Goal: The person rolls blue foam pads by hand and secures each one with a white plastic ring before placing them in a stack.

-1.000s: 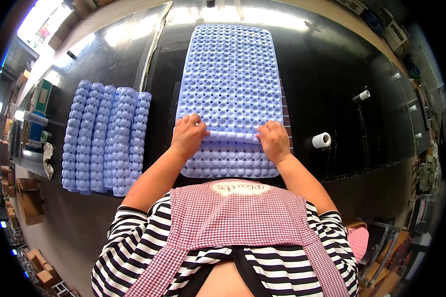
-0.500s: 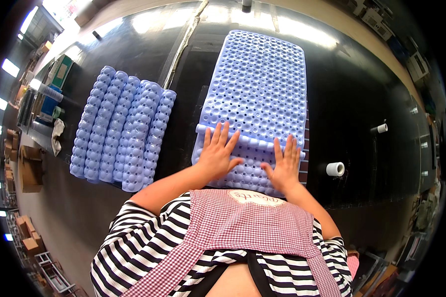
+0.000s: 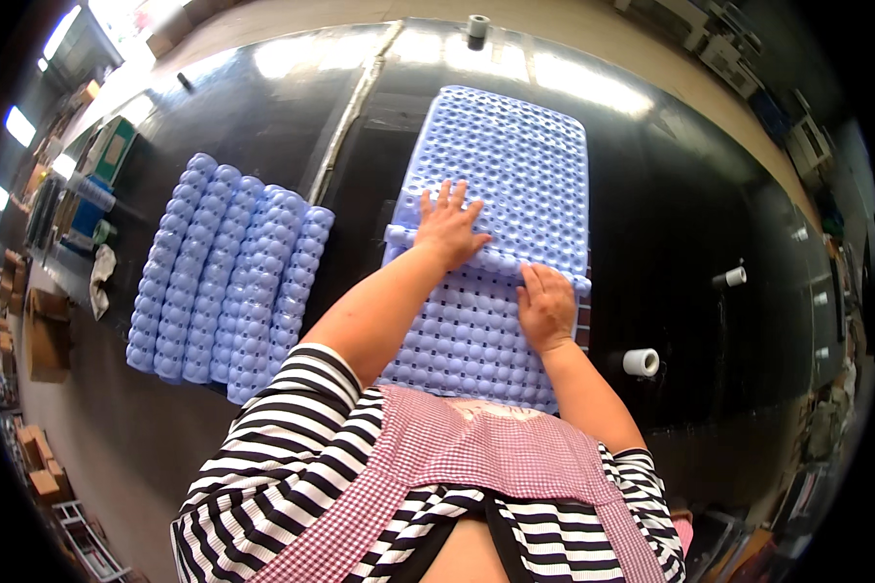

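Observation:
A periwinkle-blue bubbled bath mat (image 3: 515,160) with small square holes lies lengthwise on the black table, its near end turned up into a narrow roll. A second blue mat (image 3: 467,335), or a lower layer, shows beneath it nearer to me. Across the roll my left hand (image 3: 447,236) rests palm down, fingers spread onto the flat part of the mat. At the roll's right end my right hand (image 3: 546,306) has its fingers bent over it and pressed together; the thumb is partly hidden.
Several rolled blue mats (image 3: 228,272) lie side by side at left. White tape rolls (image 3: 640,362) are on the black table (image 3: 671,253) at right, with another tape roll (image 3: 477,26) at the far edge. Cardboard boxes (image 3: 49,335) stand beyond the table's left side.
The rolled edge has moved away from me, baring more of the mat below. My left hand reaches farther forward; my right hand went from spread fingers to bent ones on the roll.

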`<action>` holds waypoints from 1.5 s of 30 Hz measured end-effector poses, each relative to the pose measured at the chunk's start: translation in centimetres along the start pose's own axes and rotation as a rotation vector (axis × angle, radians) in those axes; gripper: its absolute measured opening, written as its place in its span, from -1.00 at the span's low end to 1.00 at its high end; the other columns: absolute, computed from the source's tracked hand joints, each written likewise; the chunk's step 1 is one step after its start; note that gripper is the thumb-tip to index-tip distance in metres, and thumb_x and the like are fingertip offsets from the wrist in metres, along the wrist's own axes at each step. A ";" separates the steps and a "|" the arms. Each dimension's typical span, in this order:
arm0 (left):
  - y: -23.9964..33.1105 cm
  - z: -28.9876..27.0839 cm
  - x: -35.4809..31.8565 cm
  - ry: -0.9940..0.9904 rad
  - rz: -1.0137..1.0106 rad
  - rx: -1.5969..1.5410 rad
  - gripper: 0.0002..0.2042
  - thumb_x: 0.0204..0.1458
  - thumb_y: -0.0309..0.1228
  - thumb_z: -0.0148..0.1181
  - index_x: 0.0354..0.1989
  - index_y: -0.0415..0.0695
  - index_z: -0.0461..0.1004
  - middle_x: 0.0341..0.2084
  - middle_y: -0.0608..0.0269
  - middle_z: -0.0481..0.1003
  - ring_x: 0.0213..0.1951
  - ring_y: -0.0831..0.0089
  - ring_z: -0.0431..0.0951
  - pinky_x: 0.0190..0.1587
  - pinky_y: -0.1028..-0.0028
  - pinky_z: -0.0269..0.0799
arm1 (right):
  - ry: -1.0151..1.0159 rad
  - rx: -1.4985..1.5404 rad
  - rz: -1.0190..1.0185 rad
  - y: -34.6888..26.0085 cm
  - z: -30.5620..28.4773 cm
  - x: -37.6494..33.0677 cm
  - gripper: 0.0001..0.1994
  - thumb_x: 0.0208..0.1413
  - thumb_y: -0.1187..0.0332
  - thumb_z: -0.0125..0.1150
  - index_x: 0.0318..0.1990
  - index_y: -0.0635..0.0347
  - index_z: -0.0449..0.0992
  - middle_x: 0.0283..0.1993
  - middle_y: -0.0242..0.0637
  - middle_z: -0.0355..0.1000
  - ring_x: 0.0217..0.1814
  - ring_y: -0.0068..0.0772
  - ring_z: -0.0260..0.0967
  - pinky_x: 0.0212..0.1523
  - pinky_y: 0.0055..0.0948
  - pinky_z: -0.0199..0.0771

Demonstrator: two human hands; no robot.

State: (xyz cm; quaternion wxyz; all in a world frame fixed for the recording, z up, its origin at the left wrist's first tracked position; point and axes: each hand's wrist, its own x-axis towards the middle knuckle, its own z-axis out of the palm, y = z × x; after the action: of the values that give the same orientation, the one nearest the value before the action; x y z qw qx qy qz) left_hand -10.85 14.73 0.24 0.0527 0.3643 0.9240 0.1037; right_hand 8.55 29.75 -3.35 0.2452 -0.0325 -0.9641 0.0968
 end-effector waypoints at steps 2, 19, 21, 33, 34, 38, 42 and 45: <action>-1.2 1.4 -0.6 0.316 0.172 -0.112 -0.60 0.12 -0.11 0.33 0.08 0.00 0.58 0.22 0.02 0.43 0.31 0.03 0.35 0.37 0.08 0.19 | 0.011 0.056 0.045 -0.8 -0.2 0.0 -0.58 0.12 0.30 0.32 0.15 0.13 0.52 0.17 -0.14 0.44 0.31 -0.10 0.34 0.39 -0.04 0.22; -0.2 2.5 -15.6 0.195 0.345 -0.198 -0.60 0.02 -0.25 0.36 0.08 0.12 0.56 -0.13 0.18 0.49 -0.02 0.12 0.48 0.05 0.08 0.28 | -0.106 0.256 0.092 -2.5 -4.4 -6.0 -0.66 -0.03 0.48 0.28 -0.03 0.08 0.62 -0.08 -0.25 0.55 -0.03 -0.08 0.44 0.03 -0.14 0.33; 0.4 3.2 -19.5 0.223 0.375 -0.218 -0.52 -0.04 -0.25 0.41 0.14 0.11 0.56 -0.01 0.14 0.47 0.02 0.10 0.45 0.09 0.10 0.29 | -0.108 0.252 0.065 -4.2 -5.3 -9.8 -0.57 -0.05 0.46 0.33 0.06 0.09 0.62 -0.04 -0.22 0.51 0.02 -0.05 0.41 0.11 -0.10 0.32; 0.5 1.8 -7.1 0.221 0.377 -0.121 -0.56 0.13 -0.11 0.30 0.19 0.15 0.55 0.27 0.05 0.34 0.31 0.08 0.25 0.38 -0.02 -0.01 | -0.333 0.067 0.052 -7.3 -5.3 -5.2 -0.40 0.11 0.23 0.36 0.33 0.09 0.43 0.52 0.00 0.13 0.61 0.15 -0.08 0.55 0.17 -0.18; 0.5 2.0 -6.3 0.368 0.389 -0.101 -0.62 0.06 -0.21 0.35 0.09 0.09 0.59 0.13 0.11 0.45 0.20 0.10 0.37 0.29 0.06 0.15 | -0.355 0.114 0.095 -6.3 -4.1 -4.3 -0.42 0.17 0.14 0.31 0.35 0.00 0.42 0.57 -0.02 0.06 0.66 0.17 -0.21 0.58 0.27 -0.39; 2.3 1.9 -7.5 0.405 0.330 -0.277 -0.73 0.05 -0.30 0.31 -0.06 0.00 0.60 -0.12 0.21 0.53 -0.01 0.17 0.50 0.05 0.13 0.34 | -0.313 -0.046 0.046 -1.6 -0.6 0.9 -0.51 0.26 0.06 0.18 0.34 -0.18 0.44 0.58 -0.10 0.07 0.65 0.15 -0.18 0.56 0.31 -0.37; 2.6 3.1 -8.3 0.386 0.384 -0.208 -0.62 0.09 -0.28 0.28 0.11 0.00 0.54 0.16 0.08 0.46 0.26 0.11 0.40 0.32 0.04 0.17 | -0.276 -0.115 0.051 2.0 1.4 5.8 -0.51 0.28 0.07 0.14 0.33 -0.10 0.45 0.55 -0.11 0.13 0.65 0.08 -0.13 0.58 0.24 -0.34; 2.4 2.7 -6.0 0.308 0.370 -0.104 -0.49 0.17 -0.18 0.24 0.30 0.01 0.43 0.39 0.02 0.28 0.47 0.05 0.16 0.48 -0.11 -0.12 | -0.214 -0.094 0.114 3.7 2.1 8.3 -0.49 0.25 0.12 0.17 0.33 -0.01 0.44 0.50 -0.10 0.20 0.61 0.07 -0.04 0.58 0.14 -0.22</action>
State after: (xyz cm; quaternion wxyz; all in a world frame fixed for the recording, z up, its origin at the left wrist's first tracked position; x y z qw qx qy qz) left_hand -4.36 12.77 -1.71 -0.0900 0.5040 0.8320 0.2135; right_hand 0.28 33.89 -2.02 0.1332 -0.0881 -0.9848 0.0682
